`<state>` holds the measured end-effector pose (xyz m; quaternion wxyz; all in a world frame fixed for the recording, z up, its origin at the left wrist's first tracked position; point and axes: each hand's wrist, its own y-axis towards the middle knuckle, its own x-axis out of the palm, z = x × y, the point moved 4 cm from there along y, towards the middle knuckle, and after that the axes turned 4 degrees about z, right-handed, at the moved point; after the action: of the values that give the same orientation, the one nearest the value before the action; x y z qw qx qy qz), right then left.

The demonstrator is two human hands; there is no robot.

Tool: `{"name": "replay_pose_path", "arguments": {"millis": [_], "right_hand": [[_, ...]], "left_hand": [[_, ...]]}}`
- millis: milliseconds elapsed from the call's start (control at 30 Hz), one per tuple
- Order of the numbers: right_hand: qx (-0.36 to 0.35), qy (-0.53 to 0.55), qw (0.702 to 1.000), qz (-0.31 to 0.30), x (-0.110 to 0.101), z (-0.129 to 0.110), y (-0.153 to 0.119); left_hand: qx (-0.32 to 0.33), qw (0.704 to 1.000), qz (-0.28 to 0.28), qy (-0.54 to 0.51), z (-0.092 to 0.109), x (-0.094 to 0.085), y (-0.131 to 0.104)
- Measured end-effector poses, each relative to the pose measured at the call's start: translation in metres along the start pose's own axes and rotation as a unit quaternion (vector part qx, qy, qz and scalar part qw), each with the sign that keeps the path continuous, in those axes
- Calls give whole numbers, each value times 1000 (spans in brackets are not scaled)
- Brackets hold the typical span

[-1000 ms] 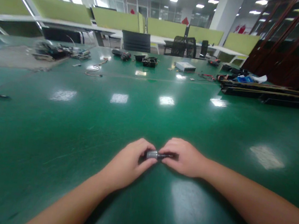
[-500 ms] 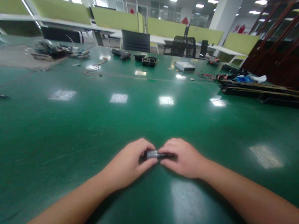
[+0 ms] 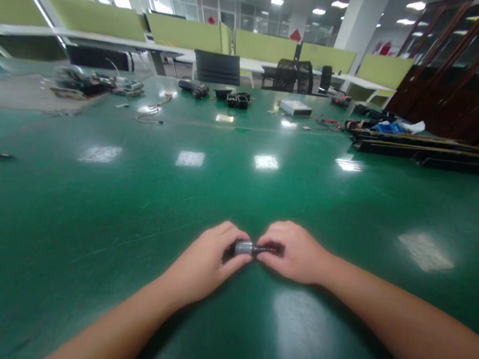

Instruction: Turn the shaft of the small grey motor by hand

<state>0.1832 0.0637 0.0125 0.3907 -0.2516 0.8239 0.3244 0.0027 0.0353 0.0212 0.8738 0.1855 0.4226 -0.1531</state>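
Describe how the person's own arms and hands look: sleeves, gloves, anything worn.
Both forearms are bare, with no sleeves in view. The left hand and right hand wear no gloves. No watch, ring or bracelet shows. A sliver of white shows at the bottom right corner; what it is cannot be told.

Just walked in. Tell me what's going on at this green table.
A person has both hands together low over the green table, pinching a small cylindrical part between them. The left hand grips its silver end, and the right hand grips the darker end. What the part is cannot be told. Far across the table lie scattered tools and cables, a small grey box and long dark rails. Nobody else is in view.
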Motion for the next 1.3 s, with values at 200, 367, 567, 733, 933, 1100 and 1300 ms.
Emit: {"name": "replay_pose_path", "arguments": {"millis": [200, 367, 567, 733, 933, 1100, 1300], "right_hand": [[15, -3, 1000, -7, -2, 2, 0], [10, -3, 1000, -3, -3, 1, -1], [-10, 12, 999, -28, -12, 8, -2], [23, 63, 995, -75, -20, 25, -5], [53, 65, 993, -77, -27, 34, -8], [44, 62, 995, -70, -28, 35, -6], [0, 55, 996, -64, -22, 27, -5]], "left_hand": [[0, 1000, -2, 6, 0, 0, 0], [0, 1000, -5, 4, -1, 1, -1], [5, 1000, -10, -4, -2, 1, -2], [0, 1000, -9, -6, -2, -1, -3], [-3, 1000, -5, -8, -1, -2, -5], [-2, 1000, -5, -9, -1, -3, -6], [-1, 1000, -4, -12, -3, -3, -5]]}}
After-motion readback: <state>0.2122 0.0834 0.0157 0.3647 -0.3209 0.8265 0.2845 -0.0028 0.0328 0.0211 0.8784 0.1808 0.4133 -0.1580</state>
